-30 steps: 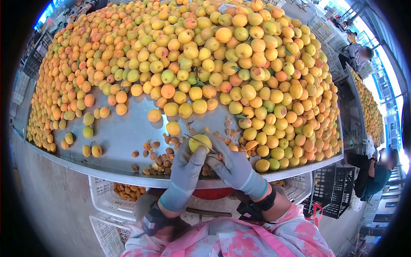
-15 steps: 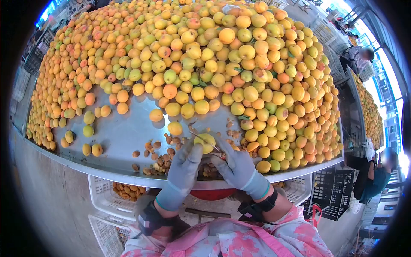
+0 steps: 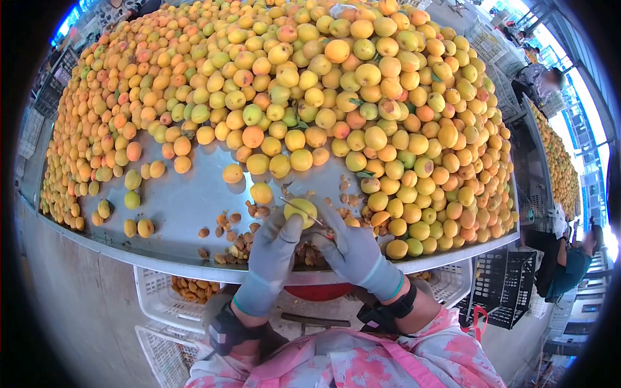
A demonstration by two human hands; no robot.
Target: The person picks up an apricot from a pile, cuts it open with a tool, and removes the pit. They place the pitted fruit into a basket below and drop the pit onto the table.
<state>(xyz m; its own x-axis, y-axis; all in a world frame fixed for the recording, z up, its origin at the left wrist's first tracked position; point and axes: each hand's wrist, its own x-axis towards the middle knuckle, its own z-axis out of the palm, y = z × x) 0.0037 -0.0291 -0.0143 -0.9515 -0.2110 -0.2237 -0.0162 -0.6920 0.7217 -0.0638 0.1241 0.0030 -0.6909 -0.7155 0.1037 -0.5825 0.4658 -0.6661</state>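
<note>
My left hand (image 3: 275, 249), in a grey glove, holds a yellow apricot (image 3: 300, 211) just above the near edge of the metal table (image 3: 187, 200). My right hand (image 3: 349, 249), also gloved in grey, grips a thin small knife (image 3: 304, 214) whose blade lies across the apricot. Loose brown pits (image 3: 242, 242) lie on the table just left of and under my hands. A huge heap of yellow and orange apricots (image 3: 310, 84) covers the table beyond.
White slatted crates (image 3: 158, 294) stand under the table edge, one holding pits (image 3: 191, 290). A red bowl (image 3: 320, 292) sits below my hands. Black crates (image 3: 511, 291) stand to the right. Other people (image 3: 572, 258) work at the right, beside another apricot table (image 3: 559, 168).
Both hands and the apricot have stayed nearly in place. The knife blade shifted slightly across the fruit.
</note>
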